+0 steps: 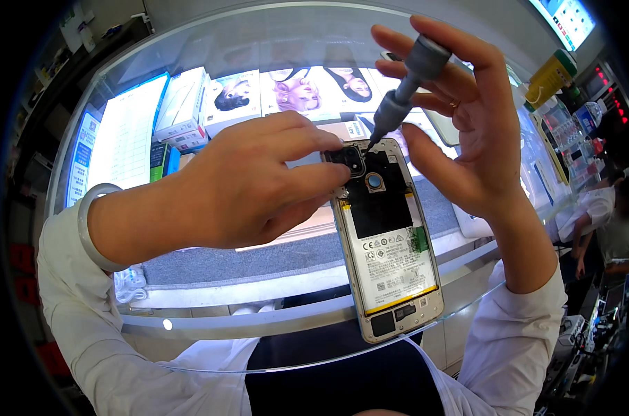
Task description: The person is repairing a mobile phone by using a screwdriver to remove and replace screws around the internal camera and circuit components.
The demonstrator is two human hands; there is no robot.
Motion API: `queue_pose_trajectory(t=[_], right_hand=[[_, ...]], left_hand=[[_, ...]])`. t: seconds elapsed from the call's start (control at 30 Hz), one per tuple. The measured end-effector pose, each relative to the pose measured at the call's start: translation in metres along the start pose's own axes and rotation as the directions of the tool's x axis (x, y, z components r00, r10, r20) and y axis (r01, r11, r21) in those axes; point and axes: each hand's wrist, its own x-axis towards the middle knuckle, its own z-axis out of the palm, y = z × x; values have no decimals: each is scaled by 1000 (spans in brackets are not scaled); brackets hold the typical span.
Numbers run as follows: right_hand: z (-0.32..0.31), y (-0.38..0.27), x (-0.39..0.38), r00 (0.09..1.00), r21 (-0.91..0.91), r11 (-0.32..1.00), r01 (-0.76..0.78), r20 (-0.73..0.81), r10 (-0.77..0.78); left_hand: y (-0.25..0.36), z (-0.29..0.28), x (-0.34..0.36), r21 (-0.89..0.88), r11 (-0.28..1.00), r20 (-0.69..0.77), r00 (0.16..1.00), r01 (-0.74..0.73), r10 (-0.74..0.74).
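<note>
Opened phone [387, 243]: silver-white frame, black upper plate, white battery label with small black print, yellow strip along its lower edge and a green patch at its right side. Screwdriver [406, 80]: grey handle and shaft with a dark tip; bangle [92, 225]: pale translucent grey-white; sleeves [85, 326]: white. Glass counter [210, 326]: clear, over white and blue boxes [183, 104] and a grey mat [245, 256]; bottle [552, 75]: yellow with a green cap.

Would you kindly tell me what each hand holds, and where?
Left hand grips the opened phone at its top-left edge; right hand holds the grey screwdriver by its handle.
</note>
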Motion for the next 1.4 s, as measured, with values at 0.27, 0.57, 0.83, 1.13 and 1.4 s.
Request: queue_pose_trajectory(t=[0.27,0.57,0.83,1.13,1.4], right_hand=[[0,8,0,999,67,997,-25,22,23],[-1,9,-1,999,93,996,-2,41,-2],[2,13,-2,999,135,991,-18,34,13],[2,7,-2,999,173,984,-32,44,25],[5,10,-2,999,202,978,-49,20,46]], left_hand=[[1,0,-2,-10,1000,8,1000,19,-19],[1,-1,-1,-22,1000,16,1000,19,-18],[0,0,-2,-17,1000,21,999,26,-26],[1,0,-2,-23,999,22,999,28,-27],[1,0,-2,-10,999,31,999,35,-35]])
